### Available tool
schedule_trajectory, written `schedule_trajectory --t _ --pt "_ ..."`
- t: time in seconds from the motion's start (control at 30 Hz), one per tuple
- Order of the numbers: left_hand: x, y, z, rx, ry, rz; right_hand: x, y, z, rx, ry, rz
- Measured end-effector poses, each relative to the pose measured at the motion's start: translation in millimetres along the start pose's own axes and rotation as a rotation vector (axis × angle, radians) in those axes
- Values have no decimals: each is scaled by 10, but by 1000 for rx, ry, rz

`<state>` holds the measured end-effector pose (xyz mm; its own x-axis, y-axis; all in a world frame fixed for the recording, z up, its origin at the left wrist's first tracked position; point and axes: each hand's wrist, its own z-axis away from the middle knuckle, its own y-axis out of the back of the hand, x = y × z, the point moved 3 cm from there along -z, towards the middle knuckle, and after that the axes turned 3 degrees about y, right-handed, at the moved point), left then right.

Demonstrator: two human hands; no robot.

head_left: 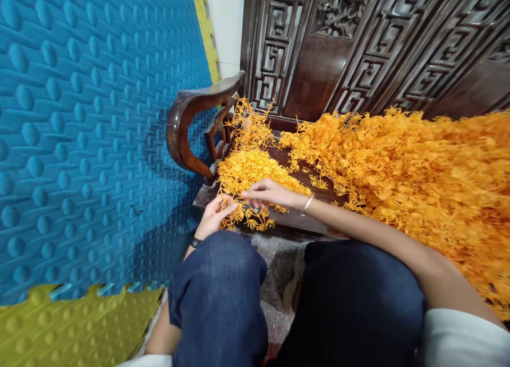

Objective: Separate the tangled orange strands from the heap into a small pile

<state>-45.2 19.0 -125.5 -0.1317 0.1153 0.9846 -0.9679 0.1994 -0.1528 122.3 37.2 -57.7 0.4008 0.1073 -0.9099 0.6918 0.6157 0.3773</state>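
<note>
- At far left, a blue mat (79,117) studded with raised bumps stands beside a wooden bench, with a yellow-green mat (79,324) at its lower edge.
- A curved, polished armrest (181,122) marks the bench's left end.
- The left hand (211,218), a dark band (195,242) at its wrist, pinches thin strands of an orange sprig (238,214) between thumb and bent fingers, near the seat's front corner.
- Just beyond the hands, a smaller pile (251,168) of yellow-orange sprigs lies on the seat (314,224) against the armrest side.
- The right hand (266,191) reaches in from the right, fingertips drawn together close by the left hand's; whether they grip a strand cannot be told.
- A pale bracelet (308,202) circles the right wrist, above knees in dark blue jeans (223,282).
- Behind, a dark carved backrest (319,64) rises over the seat.
- At right, a large orange heap (422,186) covers the bench, beyond the outstretched right forearm.
</note>
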Motion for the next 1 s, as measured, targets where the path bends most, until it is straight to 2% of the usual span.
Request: schedule_trajectory --t 0.17,0.33,0.53,0.73,0.83,1.0 --pt "-36 -61 -25 -109 100 -36 87 -79 114 56 27 -12" --pt "-10 -131 -24 -186 72 -103 140 -164 217 20 -41 -60" --pt "-6 -297 -6 -419 178 -145 103 -213 311 -11 -27 -101" --pt "27 -354 -31 -436 125 -150 19 -219 343 106 117 105" --pt "61 -363 -15 -421 108 -81 84 -216 318 74 94 18" --pt "72 -368 29 -457 173 -57 161 -199 291 6 49 -97"
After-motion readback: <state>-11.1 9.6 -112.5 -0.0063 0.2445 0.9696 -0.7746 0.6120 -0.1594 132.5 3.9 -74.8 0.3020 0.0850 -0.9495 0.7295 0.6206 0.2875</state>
